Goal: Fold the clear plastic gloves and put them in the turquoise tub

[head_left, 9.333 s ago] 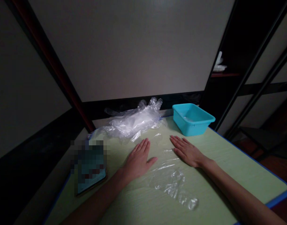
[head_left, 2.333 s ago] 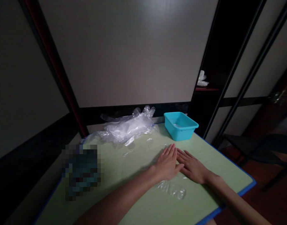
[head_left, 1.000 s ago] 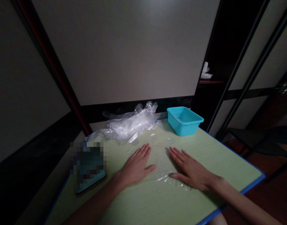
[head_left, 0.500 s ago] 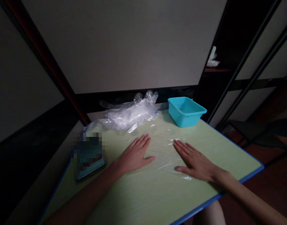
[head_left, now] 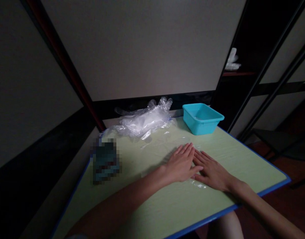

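Note:
My left hand (head_left: pixel 181 163) is open, palm down, its fingers stretched toward the back of the table, with its fingertips and thumb touching or just over my right hand. My right hand (head_left: pixel 212 172) lies open and flat beside it. Beneath and around both hands spreads a thin transparent plastic sheet (head_left: pixel 156 151), its outline hard to make out against the pale green tabletop (head_left: pixel 152 219). Neither hand grips anything. Behind them, at the table's back edge, sits a heap of clear plastic gloves (head_left: pixel 145 122).
A turquoise basin (head_left: pixel 203 124) stands at the back right of the table. At the left edge lies a dark, pixelated object (head_left: pixel 106 161). A wall panel rises behind the table, and a dark chair (head_left: pixel 282 144) is at the right.
My left hand has slid right across the plastic until it meets my right hand, which has stayed nearly in place. The camera view has shifted slightly left.

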The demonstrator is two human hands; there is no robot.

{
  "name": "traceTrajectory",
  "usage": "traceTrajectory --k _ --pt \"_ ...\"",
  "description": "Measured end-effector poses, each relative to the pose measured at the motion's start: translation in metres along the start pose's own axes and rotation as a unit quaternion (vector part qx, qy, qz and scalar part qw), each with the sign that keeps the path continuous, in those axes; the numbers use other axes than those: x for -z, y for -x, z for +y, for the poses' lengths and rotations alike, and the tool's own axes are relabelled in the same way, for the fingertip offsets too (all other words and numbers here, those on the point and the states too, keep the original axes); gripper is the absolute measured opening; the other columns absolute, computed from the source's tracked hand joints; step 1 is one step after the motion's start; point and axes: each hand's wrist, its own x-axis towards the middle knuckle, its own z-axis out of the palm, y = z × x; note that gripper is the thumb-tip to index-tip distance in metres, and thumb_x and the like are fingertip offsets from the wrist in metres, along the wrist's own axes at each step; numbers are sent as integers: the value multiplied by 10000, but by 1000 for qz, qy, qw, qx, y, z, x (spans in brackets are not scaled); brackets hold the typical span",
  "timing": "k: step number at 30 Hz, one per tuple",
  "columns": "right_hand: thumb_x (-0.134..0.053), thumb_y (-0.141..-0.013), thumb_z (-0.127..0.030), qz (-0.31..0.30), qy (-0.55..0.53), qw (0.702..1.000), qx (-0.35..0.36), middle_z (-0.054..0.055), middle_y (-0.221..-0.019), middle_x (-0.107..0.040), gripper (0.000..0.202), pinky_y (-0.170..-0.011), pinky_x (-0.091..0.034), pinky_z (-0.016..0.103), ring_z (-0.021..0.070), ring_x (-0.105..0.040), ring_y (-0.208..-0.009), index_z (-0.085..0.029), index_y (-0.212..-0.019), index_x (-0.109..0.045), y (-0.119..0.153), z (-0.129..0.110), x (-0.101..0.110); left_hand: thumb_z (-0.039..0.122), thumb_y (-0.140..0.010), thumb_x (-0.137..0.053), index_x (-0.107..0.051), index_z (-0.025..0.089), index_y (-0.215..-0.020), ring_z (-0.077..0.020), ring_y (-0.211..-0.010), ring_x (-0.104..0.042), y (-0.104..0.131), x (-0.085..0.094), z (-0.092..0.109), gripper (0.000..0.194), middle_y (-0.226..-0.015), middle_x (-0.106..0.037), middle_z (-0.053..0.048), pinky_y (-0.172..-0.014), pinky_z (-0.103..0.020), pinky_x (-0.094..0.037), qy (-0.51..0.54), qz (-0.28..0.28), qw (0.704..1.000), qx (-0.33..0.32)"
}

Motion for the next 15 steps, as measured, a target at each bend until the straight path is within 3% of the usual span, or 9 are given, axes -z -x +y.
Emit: traceTrajectory --k 5,15 --pt "-379 -795 -543 5 -4 1000 -1 97 -1389 -219 715 -1026 -196 433 241 -203 -1266 -163 -1359 -160 0 0 -1 532 -861 -71 -120 50 -1339 -196 -1299 -36 -3 -17 4 680 -1417 -107 -118 -1041 -331 -97 16 -3 1000 17" --pt "-303 -795 -611 -17 13 1000 -2 122 -1397 -141 774 -1030 -185 417 249 -151 -1276 -117 -1363 -118 -1 -2 6 545 -860 -123 -123 85 -1346 -176 -1298 -50 37 -9 -42 668 -1415 -113 -100 -1041 -311 -85 9 -27 998 50"
